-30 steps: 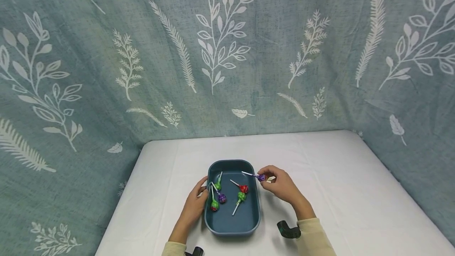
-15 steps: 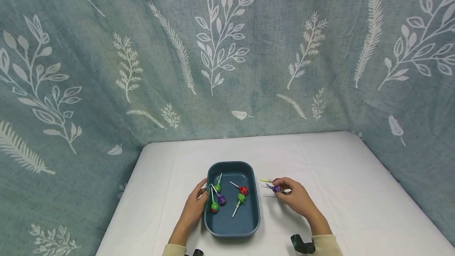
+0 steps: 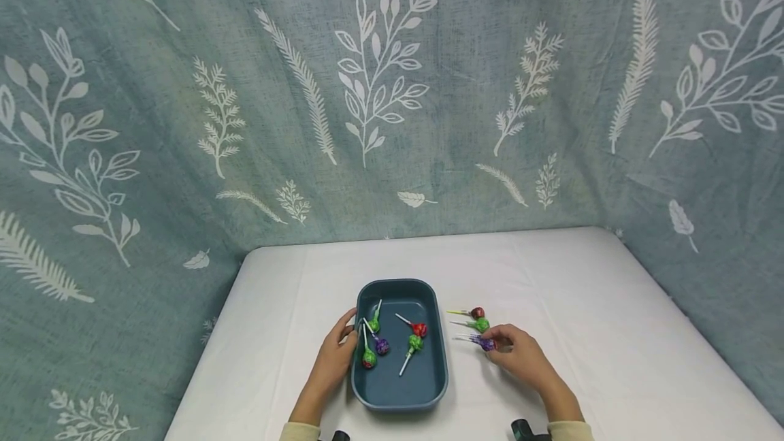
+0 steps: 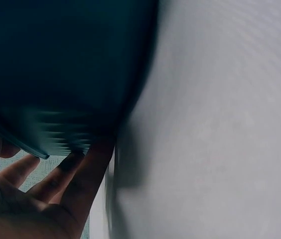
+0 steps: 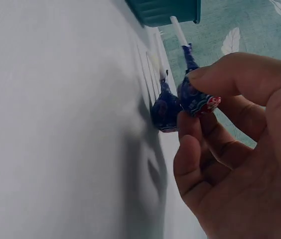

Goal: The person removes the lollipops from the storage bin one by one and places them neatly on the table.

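My right hand (image 3: 520,352) pinches a purple-wrapped lollipop (image 5: 194,92) by its head between thumb and fingers, low over the table right of the blue bin (image 3: 401,397). Close beside it sits a second purple lollipop (image 5: 165,112). Just beyond them lie a green lollipop (image 3: 482,324) and a dark red one (image 3: 477,313), sticks pointing left. My left hand (image 3: 333,359) rests its extended fingers (image 4: 83,189) against the outer left wall of the bin. Inside the bin are several lollipops, among them a red one (image 3: 419,329) and a purple one (image 3: 382,346).
A white cloth covers the table (image 3: 588,305). Behind it and along both sides hangs a blue-green leaf-patterned curtain (image 3: 453,182). A dark wrist camera mount (image 3: 523,430) sits by the right sleeve.
My right hand has carried the purple lollipop from the bin's right rim rightward and nearer, down to the other lollipops. It has uncovered the green and dark red ones. The left hand stays put.
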